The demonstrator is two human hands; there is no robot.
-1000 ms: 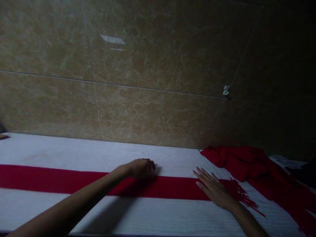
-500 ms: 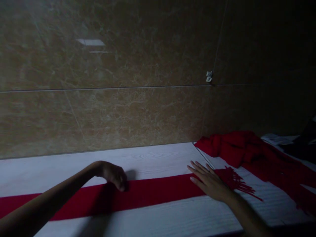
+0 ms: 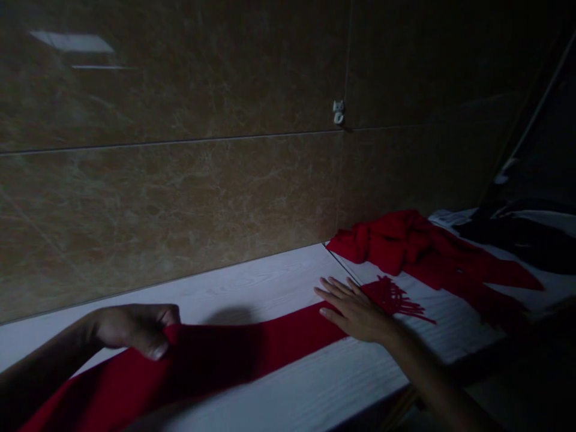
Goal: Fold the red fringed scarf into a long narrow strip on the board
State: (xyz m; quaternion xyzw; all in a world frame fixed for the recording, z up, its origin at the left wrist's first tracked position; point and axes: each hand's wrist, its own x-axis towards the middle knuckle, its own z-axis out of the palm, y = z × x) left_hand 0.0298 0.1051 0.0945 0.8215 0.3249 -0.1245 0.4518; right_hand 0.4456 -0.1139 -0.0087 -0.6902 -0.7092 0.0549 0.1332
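A long red scarf [image 3: 252,348] lies stretched across a white wood-grain table [image 3: 252,288], its fringe at the right end. My left hand [image 3: 135,327] is closed on the scarf's far edge at the lower left and lifts the cloth a little. My right hand [image 3: 353,309] lies flat on the scarf near the fringe, fingers spread and pointing left.
A bunched red cloth [image 3: 405,240] lies at the back right against the brown marble-tiled wall [image 3: 180,180]. Dark cloth [image 3: 526,237] lies further right. A small white clip [image 3: 338,111] sits on the wall. The table's front edge runs at the lower right.
My left hand slid left along the scarf and has pinched and raised its edge. My right hand stays flat near the fringe. The view swung to the right.
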